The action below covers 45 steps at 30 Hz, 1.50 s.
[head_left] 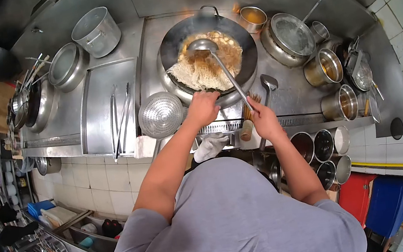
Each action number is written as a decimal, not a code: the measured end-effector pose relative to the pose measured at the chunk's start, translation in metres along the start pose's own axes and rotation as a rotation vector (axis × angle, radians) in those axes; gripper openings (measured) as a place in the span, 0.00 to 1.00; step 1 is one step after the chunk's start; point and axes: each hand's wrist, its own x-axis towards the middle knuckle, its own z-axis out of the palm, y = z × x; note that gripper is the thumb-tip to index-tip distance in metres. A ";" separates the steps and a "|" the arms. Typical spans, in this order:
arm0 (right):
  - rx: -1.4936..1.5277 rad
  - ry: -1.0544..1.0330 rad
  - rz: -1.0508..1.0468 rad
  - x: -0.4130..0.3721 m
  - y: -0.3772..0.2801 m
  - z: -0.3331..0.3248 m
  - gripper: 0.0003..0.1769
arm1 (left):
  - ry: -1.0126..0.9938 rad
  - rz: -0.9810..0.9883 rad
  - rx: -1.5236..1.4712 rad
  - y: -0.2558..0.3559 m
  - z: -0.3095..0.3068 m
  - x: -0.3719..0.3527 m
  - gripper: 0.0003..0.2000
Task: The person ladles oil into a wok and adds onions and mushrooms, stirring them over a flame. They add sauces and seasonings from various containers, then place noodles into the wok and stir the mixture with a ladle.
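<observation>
A dark wok (170, 52) sits on the burner, with a pile of pale noodles (199, 76) at its near left and brown, bubbling liquid around them. My left hand (204, 108) is closed at the wok's near rim; what exactly its fingers grip there is partly hidden. In my right hand (265, 118) is the handle of a metal ladle (224, 66), fingers wrapped round it. The ladle's bowl rests over the food near the wok's middle. Left of my left hand lies a round perforated strainer (160, 114). A wok spatula (268, 83) and a bamboo brush (246, 126) are near my right hand.
Tongs (121, 122) lie on a steel tray (93, 107) to the left. A tall pot (97, 33) stands behind it. On the right are a lidded-looking pan (293, 36) and small pots of liquid (323, 67). A white cloth (210, 147) hangs at the stove's front edge.
</observation>
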 end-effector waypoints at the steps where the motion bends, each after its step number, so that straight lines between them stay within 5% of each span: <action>1: 0.002 0.004 0.003 -0.005 0.011 0.008 0.30 | -0.003 0.004 0.000 0.000 -0.001 0.000 0.21; 11: 0.279 0.003 0.032 -0.027 0.040 0.026 0.32 | -0.005 -0.009 0.038 0.002 -0.002 0.004 0.22; 14: 0.186 -0.148 0.203 -0.030 0.042 0.025 0.31 | -0.014 -0.013 0.054 0.004 0.001 -0.001 0.22; 20: 0.218 0.021 -0.068 -0.017 0.012 0.034 0.29 | -0.005 0.002 0.058 0.002 -0.001 0.003 0.22; 23: -0.061 -0.079 0.091 -0.005 -0.010 0.018 0.29 | -0.007 0.003 0.049 0.002 0.001 0.001 0.23; 27: -0.118 -0.033 0.026 -0.005 -0.014 0.018 0.29 | -0.042 -0.015 0.048 0.005 -0.007 0.001 0.23; 30: 0.104 -0.079 0.040 -0.007 0.011 0.024 0.27 | -0.005 -0.005 0.051 0.000 0.001 0.001 0.23; 33: 0.402 -0.165 0.277 -0.016 -0.017 0.005 0.28 | -0.030 -0.028 0.030 0.002 -0.003 0.001 0.23; 37: 0.488 -0.132 0.304 -0.033 -0.001 0.010 0.30 | -0.025 -0.018 0.031 0.002 -0.005 0.002 0.23; 39: 0.603 -0.239 0.521 -0.036 -0.003 0.000 0.31 | -0.029 -0.022 0.028 0.003 -0.005 0.000 0.23; 45: 0.657 -0.160 0.506 -0.055 -0.002 -0.011 0.30 | 0.042 0.032 0.035 0.000 0.001 -0.002 0.18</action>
